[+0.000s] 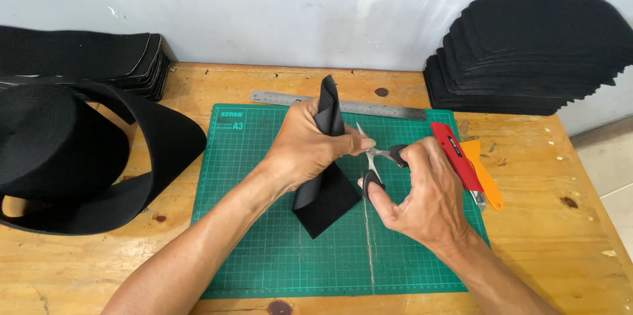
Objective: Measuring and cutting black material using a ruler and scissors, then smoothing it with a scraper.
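My left hand (310,147) grips a folded piece of black fabric (325,200), holding it upright over the green cutting mat (264,236). The fabric's top end sticks up above my fingers and its lower end rests on the mat. My right hand (425,193) holds a pair of black-handled scissors (376,160), with fingers through the loops. The blades point up and left toward the fabric's edge, close to my left fingertips.
A steel ruler (379,108) lies along the mat's far edge. A red utility knife (458,157) and an orange scraper (484,173) lie right of the mat. Stacks of black cut pieces (534,58) stand back right and back left (86,58). A wide black band roll (72,157) sits left.
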